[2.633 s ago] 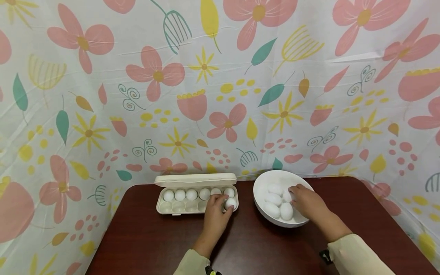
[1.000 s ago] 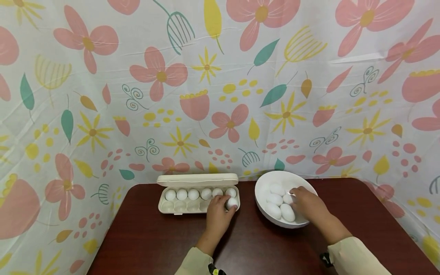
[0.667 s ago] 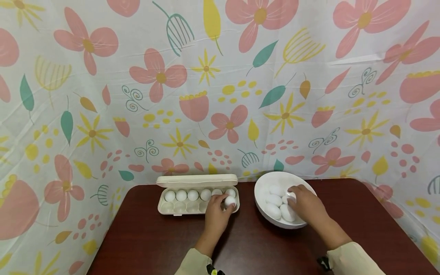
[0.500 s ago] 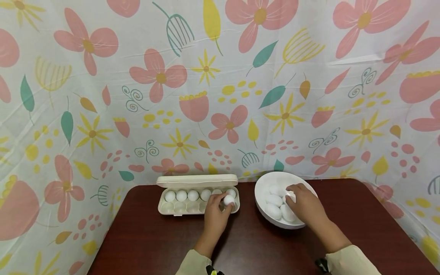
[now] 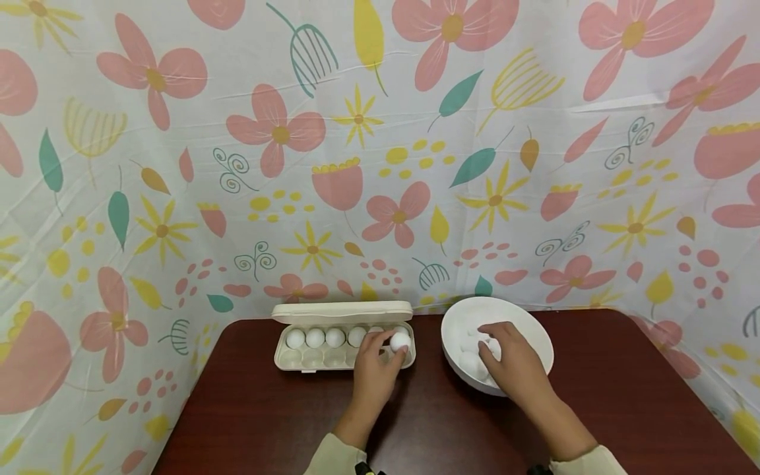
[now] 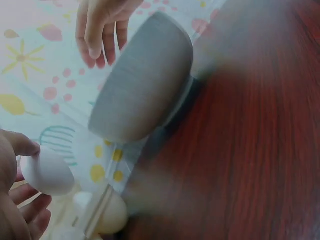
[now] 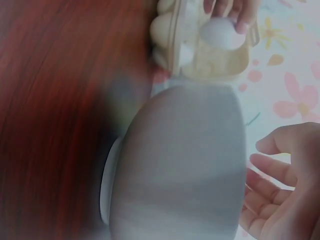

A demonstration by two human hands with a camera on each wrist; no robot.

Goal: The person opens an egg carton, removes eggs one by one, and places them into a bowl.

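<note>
My left hand (image 5: 375,375) grips an egg (image 5: 400,341), thumb on one side and fingers on the other, over the right end of the carton (image 5: 291,359). Whether that egg touches a cup I cannot tell. Other eggs (image 5: 316,338) sit along the carton's back row, and its lid (image 5: 341,309) stands raised behind them, near the back edge of the worktop (image 5: 267,415), left of centre. My right hand (image 5: 515,363) is loose and moderately wide, fingers bent and thumb apart from them, over the bowl (image 5: 539,340). The bowl stands near the back edge too, toward the back right corner. White eggs (image 5: 472,364) lie inside it, partly hidden by my fingers. Flowered cloth (image 5: 451,165) hangs behind the worktop.
</note>
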